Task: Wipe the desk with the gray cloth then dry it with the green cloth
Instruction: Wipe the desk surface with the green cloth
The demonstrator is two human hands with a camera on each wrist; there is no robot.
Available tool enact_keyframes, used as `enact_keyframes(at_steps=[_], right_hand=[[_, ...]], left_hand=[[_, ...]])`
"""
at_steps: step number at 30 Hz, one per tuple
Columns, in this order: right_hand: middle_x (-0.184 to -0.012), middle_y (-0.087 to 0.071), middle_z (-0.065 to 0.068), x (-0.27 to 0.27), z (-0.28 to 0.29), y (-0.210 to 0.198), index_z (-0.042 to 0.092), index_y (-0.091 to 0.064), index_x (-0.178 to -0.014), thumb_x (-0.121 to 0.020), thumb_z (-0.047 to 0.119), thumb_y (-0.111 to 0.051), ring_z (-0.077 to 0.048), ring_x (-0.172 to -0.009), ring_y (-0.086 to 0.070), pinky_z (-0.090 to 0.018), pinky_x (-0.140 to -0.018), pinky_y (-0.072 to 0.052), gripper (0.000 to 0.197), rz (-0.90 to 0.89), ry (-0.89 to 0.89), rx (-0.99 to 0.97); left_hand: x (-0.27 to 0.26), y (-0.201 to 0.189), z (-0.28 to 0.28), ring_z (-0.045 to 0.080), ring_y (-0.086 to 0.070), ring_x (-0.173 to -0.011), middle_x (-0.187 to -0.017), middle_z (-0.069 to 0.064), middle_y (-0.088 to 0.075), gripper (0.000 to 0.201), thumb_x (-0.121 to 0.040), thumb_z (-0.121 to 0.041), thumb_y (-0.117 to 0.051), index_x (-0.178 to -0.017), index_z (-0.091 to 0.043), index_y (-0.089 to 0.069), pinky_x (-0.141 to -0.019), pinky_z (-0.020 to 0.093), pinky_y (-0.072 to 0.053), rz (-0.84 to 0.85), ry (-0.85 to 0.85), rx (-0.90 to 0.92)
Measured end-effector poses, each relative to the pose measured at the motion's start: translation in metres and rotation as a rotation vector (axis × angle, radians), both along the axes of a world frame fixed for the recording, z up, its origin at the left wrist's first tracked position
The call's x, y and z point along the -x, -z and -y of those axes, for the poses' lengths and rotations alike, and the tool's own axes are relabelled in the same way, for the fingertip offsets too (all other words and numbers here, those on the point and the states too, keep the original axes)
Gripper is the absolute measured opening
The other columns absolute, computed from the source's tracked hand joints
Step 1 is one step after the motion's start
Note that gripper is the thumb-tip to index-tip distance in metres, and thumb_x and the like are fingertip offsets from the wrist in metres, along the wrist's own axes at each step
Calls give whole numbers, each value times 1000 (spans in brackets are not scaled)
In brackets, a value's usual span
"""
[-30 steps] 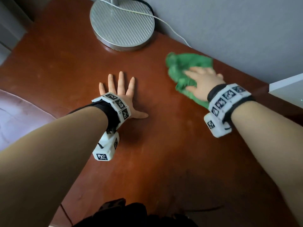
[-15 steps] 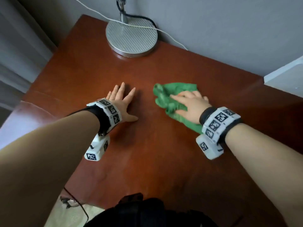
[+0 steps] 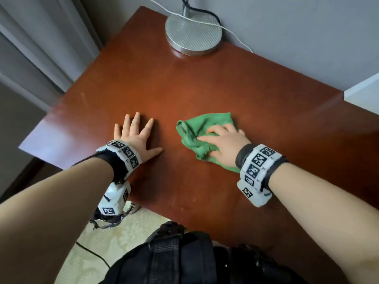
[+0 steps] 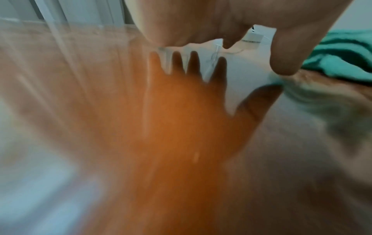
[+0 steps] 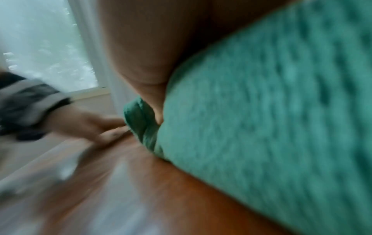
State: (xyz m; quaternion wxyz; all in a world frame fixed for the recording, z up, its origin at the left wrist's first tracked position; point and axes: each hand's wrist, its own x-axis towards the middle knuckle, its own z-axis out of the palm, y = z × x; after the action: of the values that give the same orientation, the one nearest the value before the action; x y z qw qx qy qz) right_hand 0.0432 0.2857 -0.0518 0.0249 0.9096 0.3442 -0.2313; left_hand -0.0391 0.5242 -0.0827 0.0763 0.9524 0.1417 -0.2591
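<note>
The green cloth lies bunched on the red-brown desk, right of the middle. My right hand is on top of it, with bent fingers and the thumb gripping its folds while pressing it down. In the right wrist view the green cloth fills the frame under the palm. My left hand lies flat on the desk, fingers spread, a short gap left of the cloth and holding nothing. The left wrist view shows its reflection in the glossy top and the green cloth at the right edge. No gray cloth is in view.
A round metal lamp base stands at the desk's back edge, with a white cable running across it to the wall. A white object sits at the far right. Curtains hang left; a black bag is at the front edge.
My right hand has dragged the green cloth from the back right, near the wall, toward the middle and front of the desk. The left hand has stayed flat in place.
</note>
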Motion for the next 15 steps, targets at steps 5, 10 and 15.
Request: enact_keyframes(at_steps=[5,10,15], right_hand=[[-150,-20,5,-20,1,6,43,-25,-141,-92,51,-40,-31,-133,-21,-50,-104,-27,51,69,486,59],[-152,-15,8,65,-1,12,47,-27,-140,-91,46,-46,-29,-136,-13,-51,-105,-21,52,29,104,-7],[-151,-15,14,151,35,-5,50,-29,-139,-90,24,-47,-23,-139,-8,-47,-108,-16,58,-155,-210,46]], left_hand=[[45,9,4,23,21,-143,-155,2,24,83,-85,-70,-29,-147,-36,15,-116,44,11,-18,35,-58],[67,10,15,25,20,-143,-155,2,23,79,-89,-66,-26,-147,-32,15,-116,45,10,-9,34,-51],[99,12,45,32,17,-143,-156,4,21,77,-92,-62,-24,-148,-26,13,-115,49,6,-14,65,-88]])
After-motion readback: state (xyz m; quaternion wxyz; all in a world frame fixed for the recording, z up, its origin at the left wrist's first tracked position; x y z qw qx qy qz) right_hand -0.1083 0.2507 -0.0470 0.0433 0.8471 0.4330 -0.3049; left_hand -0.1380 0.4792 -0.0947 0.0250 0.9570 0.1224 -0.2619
